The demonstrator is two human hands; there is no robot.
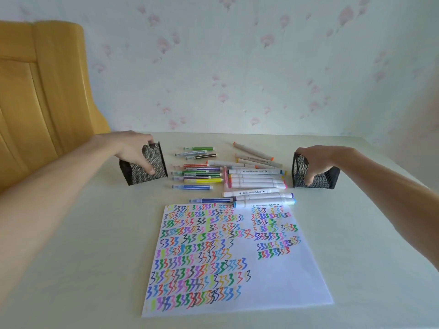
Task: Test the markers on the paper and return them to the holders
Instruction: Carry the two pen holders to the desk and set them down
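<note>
Left hand [133,148] fingers clasp tipped black mesh holder [145,166]; right hand [316,162] clasps its twin [316,175]. Stand both upright, mouths up, near loose markers [237,176].

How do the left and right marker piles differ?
Build: the left pile holds thin markers with coloured striped barrels; the right pile holds thicker white markers with small coloured end caps.
Labels: the right pile's barrels carry printed text; none can be read on the left pile.
Paper: the right pile's nearest marker lies over the top edge of the paper; the left pile is mostly farther back.
Shared: all lie flat on the table, outside both holders.
</note>
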